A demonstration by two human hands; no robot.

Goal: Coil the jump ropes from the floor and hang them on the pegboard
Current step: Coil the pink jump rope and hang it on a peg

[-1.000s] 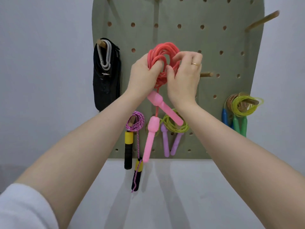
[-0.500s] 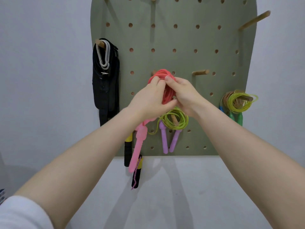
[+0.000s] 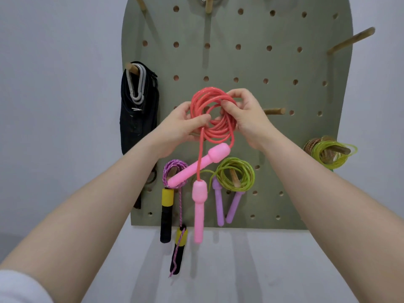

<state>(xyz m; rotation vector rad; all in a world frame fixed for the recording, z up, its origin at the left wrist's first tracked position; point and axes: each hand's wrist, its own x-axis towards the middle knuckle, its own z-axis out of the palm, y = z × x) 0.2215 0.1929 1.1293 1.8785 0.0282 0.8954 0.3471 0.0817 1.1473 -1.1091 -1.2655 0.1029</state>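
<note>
I hold a coiled red jump rope [image 3: 215, 127] in front of the middle of the green pegboard [image 3: 251, 62]. My left hand [image 3: 183, 127] pinches the coil's left side, and my right hand [image 3: 247, 119] grips its upper right side. Two pink handles dangle below the coil: one [image 3: 197, 164] tilts left, the other [image 3: 199, 212] hangs straight down. A bare wooden peg [image 3: 274, 111] sticks out just right of my right hand. Whether the coil rests on a peg is hidden by my hands.
On the board hang a purple braided rope with black-and-yellow handles [image 3: 167, 206], a green rope with purple handles [image 3: 235, 174], green and brown coils at right [image 3: 328, 153], and a black strap [image 3: 137, 110] at left. A bare long peg [image 3: 352, 42] juts out upper right.
The coil has been spread open wider between my hands and raised a little. The pink handles swung out from behind my left arm and now hang in plain view.
</note>
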